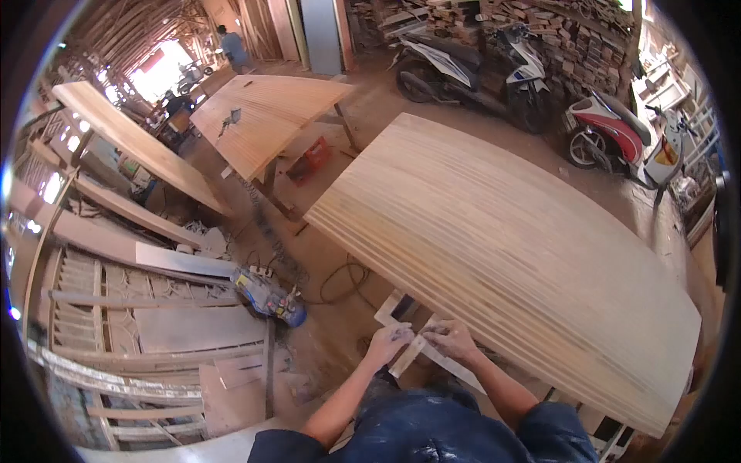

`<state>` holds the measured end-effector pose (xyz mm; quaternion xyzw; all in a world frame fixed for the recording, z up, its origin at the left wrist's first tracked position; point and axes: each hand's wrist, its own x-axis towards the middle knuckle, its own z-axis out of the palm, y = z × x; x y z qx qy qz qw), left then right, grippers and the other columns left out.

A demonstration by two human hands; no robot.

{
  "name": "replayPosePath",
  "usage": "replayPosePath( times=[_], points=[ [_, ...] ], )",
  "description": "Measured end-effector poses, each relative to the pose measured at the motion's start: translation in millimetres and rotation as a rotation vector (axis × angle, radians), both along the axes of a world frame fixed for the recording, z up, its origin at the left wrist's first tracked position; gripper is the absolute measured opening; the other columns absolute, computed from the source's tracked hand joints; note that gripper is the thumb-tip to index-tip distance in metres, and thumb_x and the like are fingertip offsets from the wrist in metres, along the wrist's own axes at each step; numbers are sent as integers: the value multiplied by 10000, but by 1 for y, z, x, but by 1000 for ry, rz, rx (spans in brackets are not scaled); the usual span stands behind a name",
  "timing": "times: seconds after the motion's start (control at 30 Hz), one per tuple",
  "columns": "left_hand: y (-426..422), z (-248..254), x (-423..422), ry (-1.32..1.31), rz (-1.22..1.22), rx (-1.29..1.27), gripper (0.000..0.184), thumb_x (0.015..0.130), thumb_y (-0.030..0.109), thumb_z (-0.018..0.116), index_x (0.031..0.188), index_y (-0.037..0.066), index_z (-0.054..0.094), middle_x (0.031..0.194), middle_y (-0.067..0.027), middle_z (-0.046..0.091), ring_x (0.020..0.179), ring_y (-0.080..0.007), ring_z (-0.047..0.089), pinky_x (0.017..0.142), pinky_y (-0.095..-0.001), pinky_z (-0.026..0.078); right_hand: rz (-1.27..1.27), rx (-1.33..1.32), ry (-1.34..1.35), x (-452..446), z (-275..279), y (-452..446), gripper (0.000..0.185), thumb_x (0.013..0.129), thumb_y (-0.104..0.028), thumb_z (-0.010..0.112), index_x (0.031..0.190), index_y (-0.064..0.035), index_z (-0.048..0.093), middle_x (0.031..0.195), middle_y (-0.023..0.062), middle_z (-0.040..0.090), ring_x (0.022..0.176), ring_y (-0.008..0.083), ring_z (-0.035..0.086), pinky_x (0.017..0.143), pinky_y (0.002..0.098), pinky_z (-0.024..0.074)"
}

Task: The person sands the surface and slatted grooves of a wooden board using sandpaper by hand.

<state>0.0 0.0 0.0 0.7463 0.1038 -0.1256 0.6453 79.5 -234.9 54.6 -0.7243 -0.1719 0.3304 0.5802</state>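
The bent fingers look small and blurry, so I can't tell if the left hand [392,339] or right hand [451,339] grips anything. They partly hide a pale strip [407,359] by the shirt [417,424]. The big board [509,239] near them is light brown with long stripes

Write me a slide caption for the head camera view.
Left hand and right hand close together beside a broad wooden panel, with a red-and-white scooter parked beyond.

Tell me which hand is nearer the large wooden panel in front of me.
Right. Your right hand is close to the near edge of the large wooden panel; your left hand is farther from it.
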Motion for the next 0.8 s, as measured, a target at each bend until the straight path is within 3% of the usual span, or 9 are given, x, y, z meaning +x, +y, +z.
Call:
replayPosePath(
  times=[0.07, 0.1, 0.17, 0.27, 0.33, 0.47, 0.53, 0.7, 0.8],
  points=[
    [22, 5, 17, 9, 60, 51, 584, 924, 265, 770, 1406, -2, 578, 1259, -167, 702, 1112, -342, 697, 976, -443, 545, -252, 90, 312, -13, 6, 3, 283, 918, -203, 743, 1130, -17, 766, 968, 111, 778, 855, 145, 689, 795, 323, 549],
    [13, -11, 50, 68, 45, -33, 584, 924, 265, 770, 1406, -2, 578, 1259, -167, 702, 1112, -342, 697, 976, -443, 545, -282, 0, 357, 1, 6, -12, 283, 918, -203, 743, 1130, -17, 766, 968, 111, 778, 855, 145, 689, 795, 323, 549],
    [50, 3, 142, -159, -89, 468, 612, 906, 257, 774, 1416, -8, 563, 1315, -187, 666, 1189, -353, 658, 989, -445, 534, -446, -55, 162, 39, 3, 1, 236, 923, -153, 727, 1070, 30, 751, 937, 87, 761, 796, 130, 664, 725, 305, 541],
    [97, -35, 213, -320, -109, 668, 649, 944, 333, 709, 1481, 30, 507, 1448, -218, 562, 1366, -405, 512, 1108, -514, 435, -568, -36, 109, 40, -11, 15, 185, 927, -112, 716, 1033, 36, 744, 904, 54, 735, 750, 112, 631, 681, 290, 527],
    [118, -44, 272, -310, -188, 1096, 689, 1009, 464, 562, 1562, 81, 412, 1587, -196, 415, 1501, -449, 296, 1227, -587, 234, -704, -55, 102, 36, -27, 30, 145, 921, -78, 720, 1000, 41, 747, 864, 56, 725, 745, 113, 632, 656, 275, 515],
    [154, -90, 331, -403, -213, 1110, 708, 1038, 532, 440, 1604, 118, 345, 1639, -155, 347, 1532, -476, 188, 1259, -619, 86, -909, -115, 248, 49, -7, 73, 86, 913, -34, 725, 936, 44, 755, 814, 52, 707, 717, 114, 624, 618, 267, 497],
    [177, -92, 346, -399, -177, 1155, 678, 1010, 465, 516, 1564, 90, 403, 1628, -119, 361, 1524, -476, 204, 1260, -605, 89, -861, -205, 227, 63, -12, 96, 105, 915, -54, 729, 955, 38, 760, 803, 35, 697, 705, 107, 612, 615, 266, 490],
    [265, -94, 391, -403, -147, 1199, 645, 1011, 438, 512, 1547, 87, 436, 1598, -120, 408, 1507, -473, 249, 1255, -608, 115, -747, -312, 216, 125, -8, 155, 182, 926, -135, 738, 1010, 22, 776, 770, -1, 671, 692, 85, 577, 616, 261, 468],
    [331, -97, 416, -431, -41, 1245, 601, 1025, 423, 485, 1503, 59, 497, 1563, -127, 465, 1509, -468, 262, 1249, -622, 122, -542, -509, -4, 183, -27, 182, 232, 922, -180, 742, 1038, 19, 775, 763, 14, 678, 688, 90, 556, 625, 284, 464]
  ],
)
